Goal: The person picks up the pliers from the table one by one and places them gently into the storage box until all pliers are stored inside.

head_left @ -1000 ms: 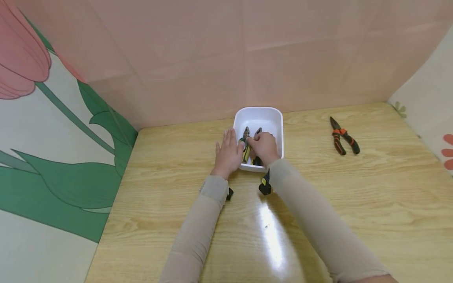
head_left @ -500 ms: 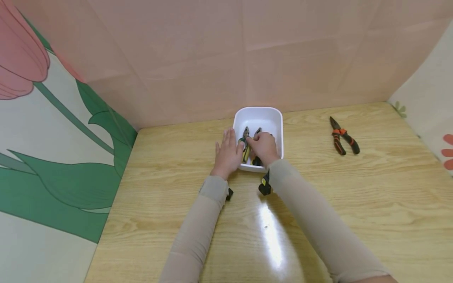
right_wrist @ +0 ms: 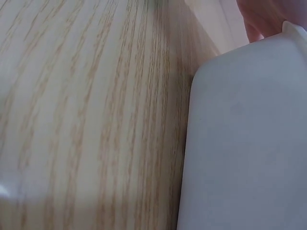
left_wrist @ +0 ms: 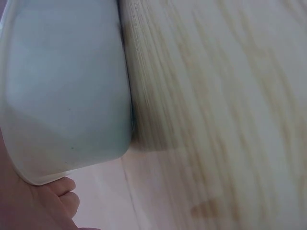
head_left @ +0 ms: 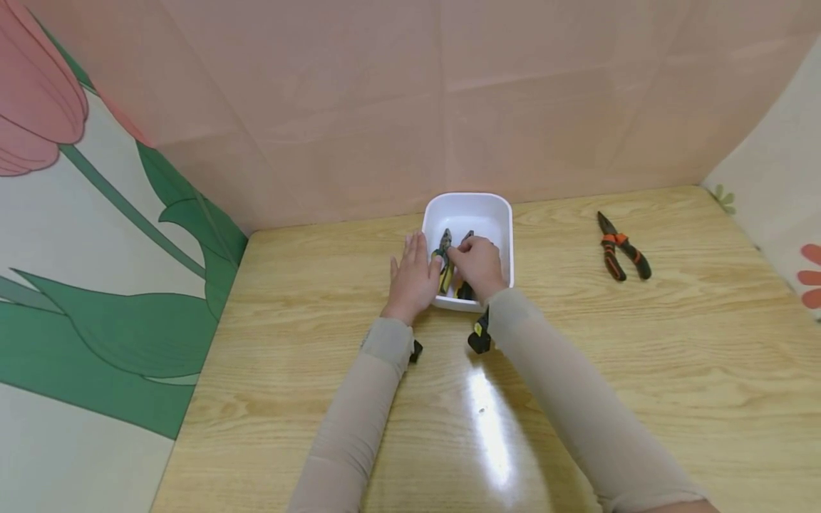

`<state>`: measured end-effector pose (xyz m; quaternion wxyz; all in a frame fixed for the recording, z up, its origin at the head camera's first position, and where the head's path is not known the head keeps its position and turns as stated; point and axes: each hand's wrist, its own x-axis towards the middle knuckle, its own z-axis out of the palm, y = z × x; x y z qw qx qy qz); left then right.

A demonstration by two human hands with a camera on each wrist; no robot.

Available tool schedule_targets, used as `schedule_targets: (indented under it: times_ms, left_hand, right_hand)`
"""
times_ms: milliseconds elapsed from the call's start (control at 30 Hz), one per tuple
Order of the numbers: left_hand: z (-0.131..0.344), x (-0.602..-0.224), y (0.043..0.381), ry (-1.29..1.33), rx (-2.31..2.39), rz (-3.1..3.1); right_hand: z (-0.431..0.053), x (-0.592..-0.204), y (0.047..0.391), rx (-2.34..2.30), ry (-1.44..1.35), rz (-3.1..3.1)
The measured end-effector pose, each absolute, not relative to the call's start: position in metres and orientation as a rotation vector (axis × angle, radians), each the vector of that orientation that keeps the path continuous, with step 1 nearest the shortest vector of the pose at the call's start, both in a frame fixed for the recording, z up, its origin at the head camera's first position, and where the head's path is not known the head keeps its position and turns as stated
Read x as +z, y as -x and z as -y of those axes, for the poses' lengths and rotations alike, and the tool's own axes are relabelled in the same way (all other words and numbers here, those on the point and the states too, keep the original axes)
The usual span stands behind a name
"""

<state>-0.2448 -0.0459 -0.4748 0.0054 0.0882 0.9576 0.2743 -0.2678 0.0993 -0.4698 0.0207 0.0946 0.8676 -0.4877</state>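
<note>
Two pairs of pliers lie in a white plastic box (head_left: 468,306). The left pliers (head_left: 445,278) have yellow-green and black handles. Their head points away from me. The right pliers (head_left: 465,291), with dark and yellow handles, are largely covered by my right hand (head_left: 479,265). That hand reaches over the near rim, curled fingers and thumb pinching down at these right pliers; the exact contact is hidden. My left hand (head_left: 413,281) rests along the box's left side, fingers straight and thumb over the rim. The left wrist view shows its fingers (left_wrist: 67,196) beside the box wall.
A third pair of pliers (head_left: 619,248), black and orange with spread handles, lies on the wooden table (head_left: 577,342) to the right. A pink cloth backdrop (head_left: 359,128) rises behind the box. Dark wrist cameras (head_left: 479,338) hang beneath the wrists.
</note>
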Motion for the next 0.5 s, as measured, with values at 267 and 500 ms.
schedule_targets:
  times_ms: [267, 500]
  left_hand:
    - [0.0463, -0.4745, 0.245, -0.281, 0.851, -3.007]
    - [0.0453, -0.4744, 0.2444, -0.28, 0.853, -3.006]
  right_hand:
    - [-0.0992, -0.4693, 0.2663, -1.575, -0.285, -2.701]
    - [-0.1005, -0.47, 0.266, -1.637, -0.265, -2.717]
